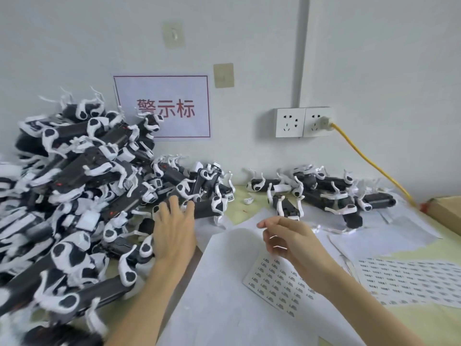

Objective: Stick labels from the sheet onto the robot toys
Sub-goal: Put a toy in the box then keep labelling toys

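My left hand (174,231) is spread, fingers (173,204) nearly straight and a little fanned, their tips resting on one dark toy (199,208) at the near edge of the big pile (74,196). I don't wrap it; the fingers only touch its top. That toy lies on its side, long axis running left to right, its white-legged end pointing right toward the smaller heap (324,193) by the wall. My left forearm comes up from the bottom edge, palm down, wrist straight.

My right hand (291,240) hovers over the label sheet (279,280), thumb and forefinger drawn together at the tip, the other fingers loosely curled. Whether a label sits in that pinch I cannot tell; the spot is too small and blurred. The right forearm crosses in from the lower right, hand turned on its edge with the fingertips pointing left.

The label sheet lies flat on the bench (424,320) under my right wrist, tilted, with rows of small dark labels. A second sheet (411,283) of labels lies just to its right. White backing paper (224,283) spreads beneath both hands. The big pile rises against the wall on my left; the smaller heap lies across the back right, below the sockets (303,122) and a yellow cable (374,166).
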Demonstrator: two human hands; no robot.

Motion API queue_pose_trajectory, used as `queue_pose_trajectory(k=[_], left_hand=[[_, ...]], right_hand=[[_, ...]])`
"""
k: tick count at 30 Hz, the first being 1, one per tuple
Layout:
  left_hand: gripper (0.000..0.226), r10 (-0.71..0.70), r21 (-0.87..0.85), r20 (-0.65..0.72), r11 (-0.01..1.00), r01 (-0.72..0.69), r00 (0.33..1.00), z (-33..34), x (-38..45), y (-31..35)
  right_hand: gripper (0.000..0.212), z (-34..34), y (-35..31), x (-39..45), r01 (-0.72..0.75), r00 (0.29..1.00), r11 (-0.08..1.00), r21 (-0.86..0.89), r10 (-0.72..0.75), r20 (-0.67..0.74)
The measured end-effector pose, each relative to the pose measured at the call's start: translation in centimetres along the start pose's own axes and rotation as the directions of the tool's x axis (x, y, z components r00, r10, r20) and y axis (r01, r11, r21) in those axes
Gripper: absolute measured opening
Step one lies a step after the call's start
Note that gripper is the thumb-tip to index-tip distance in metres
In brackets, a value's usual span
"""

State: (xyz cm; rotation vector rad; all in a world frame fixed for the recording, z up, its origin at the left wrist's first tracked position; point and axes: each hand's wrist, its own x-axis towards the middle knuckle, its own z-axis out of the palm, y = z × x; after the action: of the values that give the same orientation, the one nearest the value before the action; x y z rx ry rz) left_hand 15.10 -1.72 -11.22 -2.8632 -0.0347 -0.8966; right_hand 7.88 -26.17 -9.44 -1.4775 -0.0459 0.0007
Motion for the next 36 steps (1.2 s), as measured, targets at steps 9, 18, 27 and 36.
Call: queue_pose_trajectory(k=[9, 18, 27, 36], left_hand=[[0.035, 0.06, -0.323, -0.26, 0.935, -0.145, 0.964, -0.5, 0.3, -0.3], [0.042, 0.034, -0.284, -0.06, 0.957, -0.05, 0.998, -1.6, 0.3, 0.3], [0.026, 0.017, -0.534, -0.167, 0.839, -0.105, 0.986, -1.7, 0.1, 0.0], [0.02, 0.034, -0.481, -0.644, 0.759, -0.439, 0.764, -4.0, -0.3, 1.8]], right_hand=[[0.023, 0.8, 0.7, -0.3, -0.025, 0.999, 0.995, -0.098, 0.028, 0.023], [0.02, 1.3, 1.9, -0.1, -0.085, 0.996, 0.991, -0.101, 0.088, 0.031], [0.015, 1.7, 1.9, -0.4, -0.099, 0.994, 0.987, -0.125, 0.104, 0.029], [0.097, 0.7, 0.4, -0.7, 0.119, 0.985, 0.99, -0.074, -0.109, 0.135]])
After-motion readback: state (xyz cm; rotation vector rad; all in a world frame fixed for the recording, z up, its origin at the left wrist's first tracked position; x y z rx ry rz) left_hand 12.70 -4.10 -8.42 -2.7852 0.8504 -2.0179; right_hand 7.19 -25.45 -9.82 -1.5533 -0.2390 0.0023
